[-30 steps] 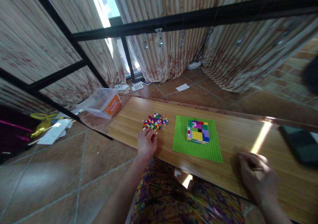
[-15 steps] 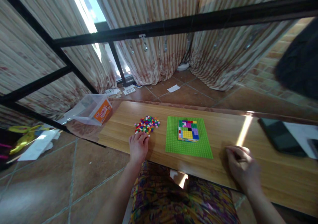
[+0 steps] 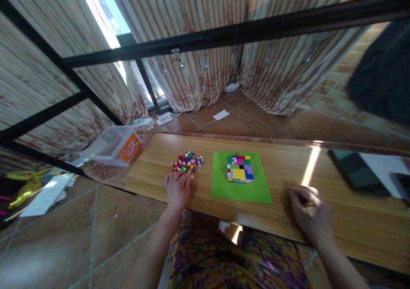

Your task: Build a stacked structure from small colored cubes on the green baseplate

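Note:
A heap of small coloured bricks lies on the wooden table. My left hand rests just in front of the heap, fingertips touching its near edge, fingers together and slightly curled. To the right sits a green baseplate carrying a block of multicoloured bricks. My right hand lies on the table right of the baseplate, fingers curled under in a loose fist; what it holds, if anything, is hidden.
A clear plastic box with an orange label stands at the table's left end. A dark tablet and white paper lie at the far right. Black metal bars cross overhead. Curtains hang behind.
The view has shifted, so everything sits further left and lower. Both hands stay in the same spots on the table.

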Available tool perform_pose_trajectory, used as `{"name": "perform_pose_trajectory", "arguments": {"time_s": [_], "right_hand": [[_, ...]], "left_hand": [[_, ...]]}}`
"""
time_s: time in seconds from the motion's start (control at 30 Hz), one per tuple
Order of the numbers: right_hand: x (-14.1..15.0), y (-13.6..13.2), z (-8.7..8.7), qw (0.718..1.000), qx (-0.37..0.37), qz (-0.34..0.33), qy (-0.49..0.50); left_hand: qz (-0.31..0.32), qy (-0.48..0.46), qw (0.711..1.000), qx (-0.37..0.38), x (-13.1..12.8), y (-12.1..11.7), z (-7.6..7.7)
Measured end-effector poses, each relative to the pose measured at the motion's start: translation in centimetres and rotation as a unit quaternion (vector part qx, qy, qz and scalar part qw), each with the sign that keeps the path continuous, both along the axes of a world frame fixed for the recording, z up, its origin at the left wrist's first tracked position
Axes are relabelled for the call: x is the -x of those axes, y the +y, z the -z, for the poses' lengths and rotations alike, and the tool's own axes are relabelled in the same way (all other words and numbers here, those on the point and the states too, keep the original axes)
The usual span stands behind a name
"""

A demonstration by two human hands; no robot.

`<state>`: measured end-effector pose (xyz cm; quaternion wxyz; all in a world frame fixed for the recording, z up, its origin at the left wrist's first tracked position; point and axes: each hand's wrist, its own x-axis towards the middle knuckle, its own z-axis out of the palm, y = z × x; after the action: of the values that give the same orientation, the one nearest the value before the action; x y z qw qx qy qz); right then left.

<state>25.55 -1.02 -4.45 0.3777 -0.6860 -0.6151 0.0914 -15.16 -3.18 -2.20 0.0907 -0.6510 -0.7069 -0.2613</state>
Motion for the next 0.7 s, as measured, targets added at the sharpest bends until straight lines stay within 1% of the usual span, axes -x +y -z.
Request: {"name": "perform_pose_trajectory", "arguments": {"time_s": [0.17, 0.23, 0.3, 0.43, 0.53, 0.6, 0.7], "right_hand": [[0.0, 0.1, 0.1, 1.0, -0.014, -0.003, -0.006], [0.0, 0.2, 0.1, 1.0, -0.018, -0.004, -0.003], [0.1, 0.2, 0.1, 1.0, -0.02, -0.006, 0.002], [0.1, 0.2, 0.1, 1.0, -0.028, -0.011, 0.007], [0.2, 0.2, 0.1, 1.0, -0.024, -0.011, 0.001], [0.3, 0.2, 0.1, 1.0, -0.021, -0.012, 0.0], [0.4, 0.3, 0.1, 1.0, -0.027, -0.011, 0.001]], "left_hand": [[0.002, -0.014, 1.0, -0.014, -0.1, 0.2, 0.1], [0.01, -0.037, 0.999, -0.027, -0.5, 0.4, -0.4], [0.032, -0.071, 0.996, -0.04, -1.3, 0.9, -1.4], [0.106, -0.135, 0.984, -0.057, -4.7, 2.7, -4.3], [0.159, -0.154, 0.974, -0.04, -8.0, 4.6, -6.1], [0.189, -0.16, 0.969, -0.009, -10.0, 5.8, -6.8], [0.2, -0.151, 0.968, 0.033, -12.1, 7.1, -6.8]]}}
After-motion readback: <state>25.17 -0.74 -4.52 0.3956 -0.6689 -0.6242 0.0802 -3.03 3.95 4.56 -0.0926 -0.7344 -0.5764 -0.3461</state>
